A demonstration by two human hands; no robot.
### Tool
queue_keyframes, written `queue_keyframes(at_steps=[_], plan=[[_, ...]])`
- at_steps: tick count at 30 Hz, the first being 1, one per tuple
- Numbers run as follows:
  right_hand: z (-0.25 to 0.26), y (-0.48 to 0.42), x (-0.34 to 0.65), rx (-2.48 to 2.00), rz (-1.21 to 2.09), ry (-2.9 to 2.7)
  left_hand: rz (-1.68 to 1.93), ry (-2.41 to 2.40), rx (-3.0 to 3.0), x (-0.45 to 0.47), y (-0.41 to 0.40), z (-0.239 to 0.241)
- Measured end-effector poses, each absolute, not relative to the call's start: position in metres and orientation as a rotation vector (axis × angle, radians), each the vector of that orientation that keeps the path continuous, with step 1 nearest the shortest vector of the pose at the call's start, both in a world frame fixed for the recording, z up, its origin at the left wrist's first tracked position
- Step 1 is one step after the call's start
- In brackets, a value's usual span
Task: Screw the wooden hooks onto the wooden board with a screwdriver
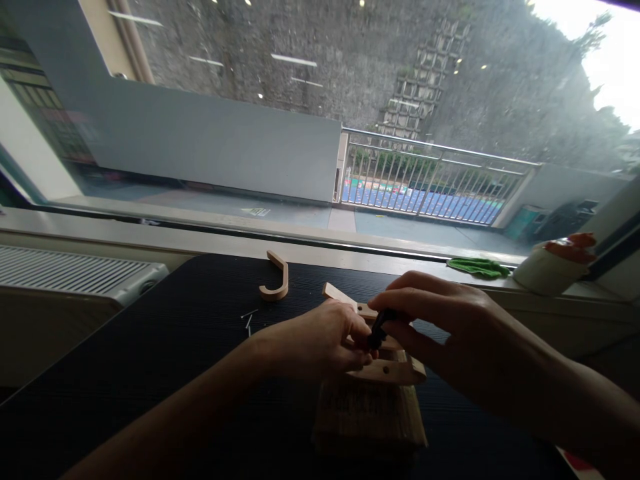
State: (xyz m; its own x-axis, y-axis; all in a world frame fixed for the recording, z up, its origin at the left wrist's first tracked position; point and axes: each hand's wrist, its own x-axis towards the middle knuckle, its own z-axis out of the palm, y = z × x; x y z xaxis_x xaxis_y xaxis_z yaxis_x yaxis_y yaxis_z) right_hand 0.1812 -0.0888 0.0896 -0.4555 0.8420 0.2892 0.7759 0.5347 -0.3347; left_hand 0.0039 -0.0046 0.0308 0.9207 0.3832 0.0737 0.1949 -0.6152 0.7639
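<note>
My left hand [320, 343] is closed on a light wooden piece [387, 368] with holes, which rests on a wooden block [367, 413] on the black table [150, 360]. My right hand [445, 320] pinches a small black tool [379, 328], its tip down at the wooden piece beside my left fingers. A second wooden strip [345, 298] juts out behind the hands.
A J-shaped wooden hook [277, 279] lies on the table further back, with a few small screws [249, 320] near it. On the window sill sit a green cloth [477, 267] and a roll of tape [547, 270]. A radiator [70, 273] stands left.
</note>
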Motion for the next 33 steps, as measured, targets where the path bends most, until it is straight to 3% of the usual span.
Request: queue_keyframes(at_steps=[8,16,33], plan=[[0.088,-0.089,0.18,-1.329,0.296,-2.313,0.283,0.375,2.259,0.004,-0.003,0.029],[0.09,-0.066,0.193,-1.284,0.688,-2.295,0.243,0.374,2.235,0.007,-0.002,0.032],[0.081,-0.059,0.209,-1.122,0.885,-2.249,0.098,0.534,2.311,0.014,-0.005,0.043]])
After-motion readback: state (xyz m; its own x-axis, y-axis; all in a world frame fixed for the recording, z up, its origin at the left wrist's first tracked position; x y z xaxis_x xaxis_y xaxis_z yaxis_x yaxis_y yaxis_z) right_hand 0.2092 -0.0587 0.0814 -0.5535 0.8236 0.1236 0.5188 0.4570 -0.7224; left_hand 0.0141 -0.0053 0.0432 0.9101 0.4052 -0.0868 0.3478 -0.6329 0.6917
